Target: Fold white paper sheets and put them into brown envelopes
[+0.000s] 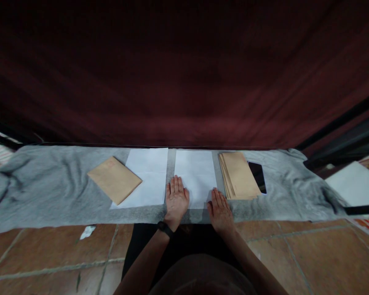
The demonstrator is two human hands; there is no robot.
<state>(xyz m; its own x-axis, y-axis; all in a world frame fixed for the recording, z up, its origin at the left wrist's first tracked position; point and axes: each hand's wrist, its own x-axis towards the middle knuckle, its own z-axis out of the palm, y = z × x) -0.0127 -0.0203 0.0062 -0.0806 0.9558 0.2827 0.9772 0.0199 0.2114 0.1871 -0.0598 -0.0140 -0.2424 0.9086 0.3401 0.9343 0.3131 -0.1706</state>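
Note:
My left hand [176, 200] lies flat with fingers together on the near left corner of a white sheet of paper [196, 174]. A black band circles its wrist. My right hand [220, 209] rests flat at the same sheet's near right corner. Both hands hold nothing. The sheet lies on a grey cloth [55, 188] spread over the floor. To the left is a stack of white paper [147, 176] with a single brown envelope [114, 179] lying askew on its left edge. A pile of brown envelopes [239, 175] sits just right of my right hand.
A black phone [258, 176] lies screen up beside the envelope pile. A dark red curtain [184, 82] hangs behind the cloth. Brown floor tiles [310, 254] run along the near side, with a white paper scrap [87, 232] at left. Another white sheet [355, 184] lies far right.

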